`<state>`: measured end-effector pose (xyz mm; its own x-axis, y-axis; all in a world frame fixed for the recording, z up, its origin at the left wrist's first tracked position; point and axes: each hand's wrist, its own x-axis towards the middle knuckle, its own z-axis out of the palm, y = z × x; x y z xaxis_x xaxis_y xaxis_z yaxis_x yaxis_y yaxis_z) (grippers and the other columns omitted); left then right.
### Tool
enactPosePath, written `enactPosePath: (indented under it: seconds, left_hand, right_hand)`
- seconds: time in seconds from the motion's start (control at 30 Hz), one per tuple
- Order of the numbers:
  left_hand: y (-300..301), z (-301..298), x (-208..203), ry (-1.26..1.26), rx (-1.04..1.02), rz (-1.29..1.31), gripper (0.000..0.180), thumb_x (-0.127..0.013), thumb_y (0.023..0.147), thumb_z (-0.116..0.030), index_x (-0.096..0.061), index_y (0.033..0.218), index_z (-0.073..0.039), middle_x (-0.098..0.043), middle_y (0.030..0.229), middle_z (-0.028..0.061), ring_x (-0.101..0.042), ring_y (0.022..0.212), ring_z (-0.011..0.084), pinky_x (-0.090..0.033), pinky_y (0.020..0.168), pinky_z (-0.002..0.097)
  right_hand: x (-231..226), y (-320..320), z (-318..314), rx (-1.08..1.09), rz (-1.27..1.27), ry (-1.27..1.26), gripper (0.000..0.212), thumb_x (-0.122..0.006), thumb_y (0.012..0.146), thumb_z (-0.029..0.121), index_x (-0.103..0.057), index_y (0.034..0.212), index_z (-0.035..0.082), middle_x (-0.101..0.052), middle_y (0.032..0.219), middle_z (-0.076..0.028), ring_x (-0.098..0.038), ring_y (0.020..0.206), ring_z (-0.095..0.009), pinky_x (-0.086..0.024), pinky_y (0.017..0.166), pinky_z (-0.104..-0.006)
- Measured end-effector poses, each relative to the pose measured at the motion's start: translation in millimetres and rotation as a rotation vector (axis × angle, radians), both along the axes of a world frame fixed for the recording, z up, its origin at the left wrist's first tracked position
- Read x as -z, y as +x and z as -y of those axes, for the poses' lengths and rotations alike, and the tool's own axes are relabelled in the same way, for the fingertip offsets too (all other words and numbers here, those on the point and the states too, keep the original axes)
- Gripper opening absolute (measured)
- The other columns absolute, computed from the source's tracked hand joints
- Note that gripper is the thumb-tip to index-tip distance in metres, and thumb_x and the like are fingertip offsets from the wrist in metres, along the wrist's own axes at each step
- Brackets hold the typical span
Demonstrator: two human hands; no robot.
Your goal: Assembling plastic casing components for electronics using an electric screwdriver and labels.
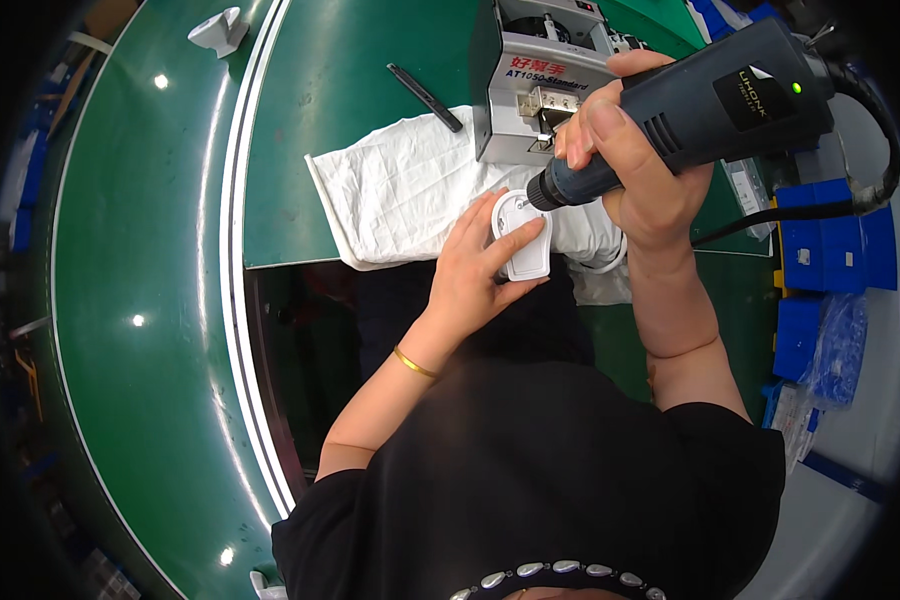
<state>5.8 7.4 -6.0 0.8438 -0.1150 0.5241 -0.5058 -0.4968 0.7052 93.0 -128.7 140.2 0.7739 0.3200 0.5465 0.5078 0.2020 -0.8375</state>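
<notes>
My left hand [475,262] is closed around a small white plastic housing [528,262], thumb across its face and fingers along its far side. My right hand [642,165] grips a black electric screwdriver [695,110], its body tilted down toward the left. The tool's tip meets the rounded upper end of the housing, near a small hole; whether a screw sits there is too small to tell. A green light glows at the back of the screwdriver. Beneath and behind the hands lies a crumpled white cloth [395,190].
A grey screw-feeding machine [540,80] stands just beyond the cloth. A black utility knife [425,98] lies beside it. Blue bins [820,240] line the right side, and a black cable [790,212] trails there. Another white part [220,32] rests at the far left.
</notes>
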Motion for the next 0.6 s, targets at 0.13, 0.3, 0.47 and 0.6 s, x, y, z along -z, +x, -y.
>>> enactPosePath:
  seconds: [0.13, 0.3, 0.47, 0.6]
  left_hand:
    - [1.7, 1.4, -1.7, 0.008, 0.002, 0.001, 0.067, -0.088, 0.064, -0.02, -0.065, 0.127, -0.02, -0.052, 0.136, 0.0226, -0.051, 0.127, 0.044, -0.045, 0.105, 0.0477]
    - [1.0, 1.2, -2.3, -0.003, 0.0, -0.004, 0.066, -0.088, 0.063, -0.02, -0.065, 0.126, -0.019, -0.052, 0.136, 0.0225, -0.052, 0.125, 0.0439, -0.046, 0.103, 0.0475]
    - [0.5, 4.6, -4.3, -0.016, 0.001, 0.011, 0.066, -0.088, 0.062, -0.019, -0.066, 0.125, -0.019, -0.053, 0.135, 0.0226, -0.053, 0.124, 0.0436, -0.047, 0.102, 0.0473]
    - [-1.4, 3.9, -3.7, -0.015, -0.003, 0.008, 0.067, -0.088, 0.062, -0.019, -0.066, 0.125, -0.018, -0.052, 0.135, 0.0226, -0.053, 0.124, 0.0437, -0.047, 0.101, 0.0472]
  right_hand:
    - [0.2, 4.8, 1.4, -0.044, 0.016, -0.045, 0.033, -0.059, 0.092, -0.001, -0.046, 0.121, -0.002, -0.059, 0.078, -0.009, -0.059, 0.065, -0.018, -0.051, 0.067, -0.04]
    - [3.0, 6.7, -0.9, -0.038, -0.016, -0.059, 0.032, -0.059, 0.091, -0.003, -0.046, 0.12, -0.002, -0.059, 0.077, -0.009, -0.059, 0.065, -0.017, -0.052, 0.067, -0.0393]
    - [-0.2, 5.0, -1.8, 0.012, -0.007, -0.093, 0.034, -0.059, 0.09, -0.004, -0.045, 0.121, -0.003, -0.06, 0.077, -0.008, -0.059, 0.065, -0.016, -0.052, 0.067, -0.0382]
    - [2.7, 4.4, -1.5, -0.004, -0.009, -0.09, 0.034, -0.059, 0.089, -0.005, -0.045, 0.121, -0.003, -0.06, 0.077, -0.009, -0.059, 0.065, -0.016, -0.053, 0.066, -0.0378]
